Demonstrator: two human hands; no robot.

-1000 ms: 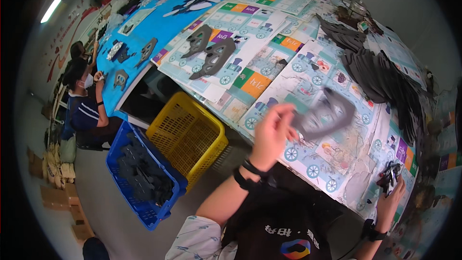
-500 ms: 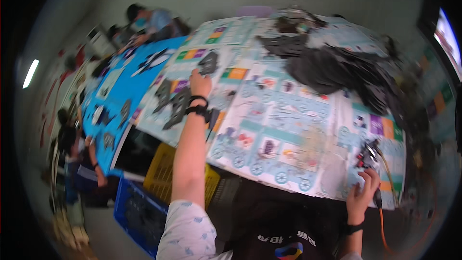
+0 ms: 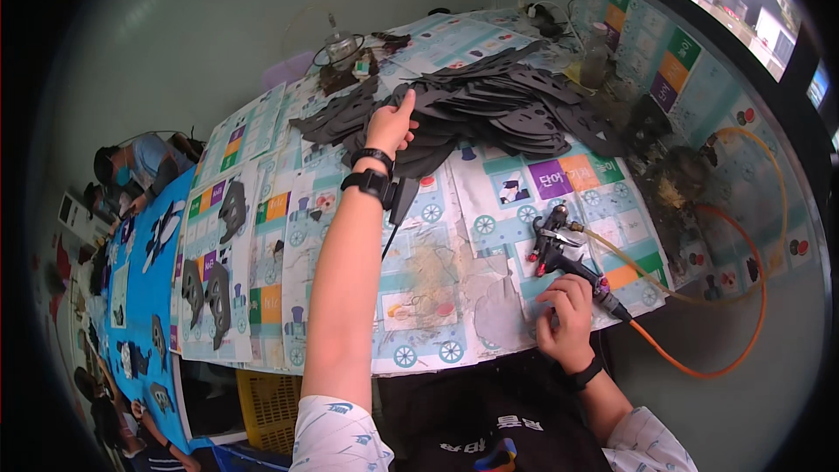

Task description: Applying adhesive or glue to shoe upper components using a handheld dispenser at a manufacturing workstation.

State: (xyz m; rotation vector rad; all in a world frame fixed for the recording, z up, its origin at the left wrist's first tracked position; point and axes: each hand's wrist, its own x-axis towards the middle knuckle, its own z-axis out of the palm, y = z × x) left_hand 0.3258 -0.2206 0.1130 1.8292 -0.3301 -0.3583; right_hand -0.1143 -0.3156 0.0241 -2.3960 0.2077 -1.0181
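Note:
My left hand reaches over the near left part of a heap of flat dark grey cut-out pieces. Its thumb stands apart from its half-curled fingers, and I see nothing held between them. My right hand rests near the front edge of the table, fingers loosely bent and thumb apart, holding nothing. Just beyond it lies a metal spray gun with a black handle. Three separate grey pieces with holes lie at the left, one of them a curved piece set farther back than the other two.
Printed paper sheets cover the table. An orange hose loops right from the gun. A glass jar stands at the back. A yellow crate sits below the left edge; people work around a blue table farther left.
My left hand has left the separate pieces on the left and moved right to the heap. The view has swung right. My right hand stays near the spray gun.

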